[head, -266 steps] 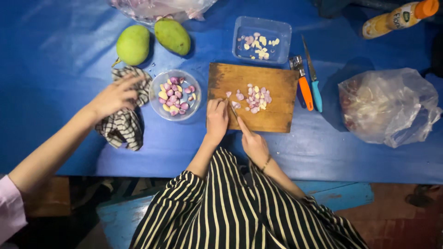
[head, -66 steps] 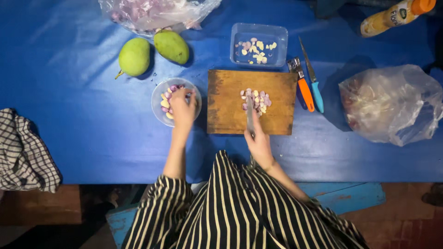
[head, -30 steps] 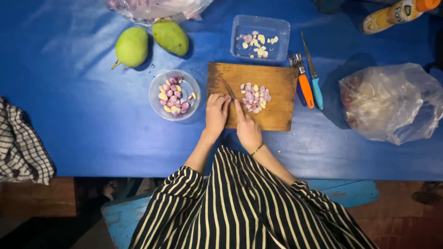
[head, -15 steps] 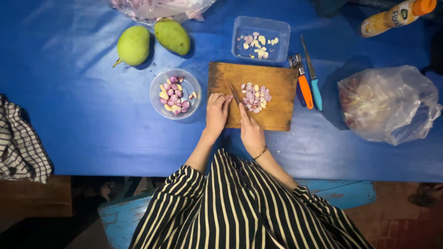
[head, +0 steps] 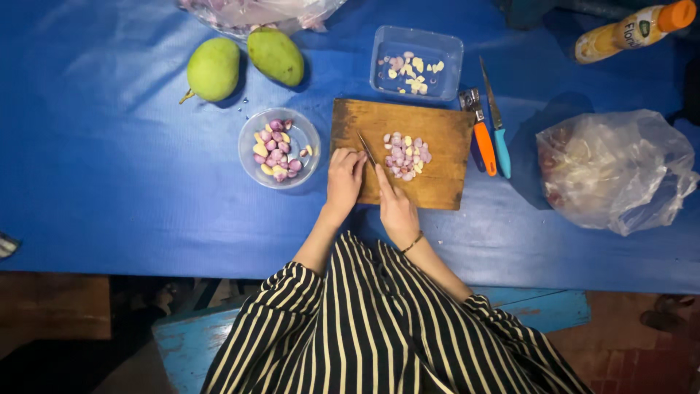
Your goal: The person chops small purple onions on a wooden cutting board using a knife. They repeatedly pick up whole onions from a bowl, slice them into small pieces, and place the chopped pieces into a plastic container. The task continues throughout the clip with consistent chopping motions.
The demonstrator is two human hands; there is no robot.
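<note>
The person in the striped garment works at a wooden cutting board [head: 430, 157] that lies on the blue surface [head: 109, 182]. The right hand [head: 397, 208] is closed around the handle of a knife [head: 367, 149], and the thin blade points up and left across the board. The left hand [head: 344, 175] rests at the left edge of the board with the fingers bent down just beside the blade; it probably presses a small piece there, but the piece is hidden under the fingers, so I cannot tell.

Just to the right of the blade is a small heap of chopped pieces [head: 405, 155], purple and pale, in the middle of the board. This part of the cutting looks done. To the left of the board, near the left hand, stands a round clear bowl [head: 279, 148] with whole peeled shallots and some yellowish cloves; these are not cut, so I judge that much work is left. Behind the board, a rectangular clear container [head: 415, 64] already holds some pale chopped bits.

Two green mangoes [head: 244, 62] lie untouched at the far left. An orange-handled peeler [head: 479, 135] and a blue-handled knife [head: 497, 120] lie just beside the board on its right, and a crumpled plastic bag [head: 616, 171] is further right.
</note>
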